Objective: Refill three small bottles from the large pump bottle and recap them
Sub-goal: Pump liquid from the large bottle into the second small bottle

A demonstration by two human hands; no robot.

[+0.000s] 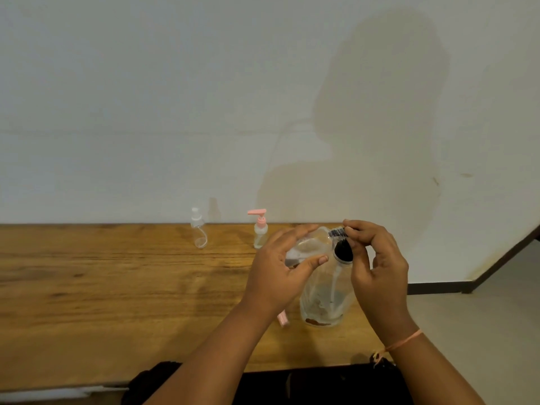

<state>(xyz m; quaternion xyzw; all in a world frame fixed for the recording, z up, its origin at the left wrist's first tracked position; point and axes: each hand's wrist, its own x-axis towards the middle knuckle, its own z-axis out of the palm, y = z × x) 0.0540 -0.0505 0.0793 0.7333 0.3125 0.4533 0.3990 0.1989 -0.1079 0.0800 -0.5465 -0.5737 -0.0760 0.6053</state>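
Observation:
The large clear pump bottle (321, 299) stands on the wooden table (117, 287) with a little liquid at its bottom and a dip tube inside. My right hand (380, 270) grips its black pump head (342, 249) from the right. My left hand (280, 273) holds a small clear bottle (309, 244) tilted on its side, with its mouth close to the pump head. A small bottle with a pink pump (260, 229) and a small clear bottle with a clear cap (198, 229) stand upright near the wall.
A pink cap (283, 318) lies on the table just left of the large bottle, partly behind my left wrist. The table's right end is near my right forearm; beyond it is floor and a dark skirting board (438, 287).

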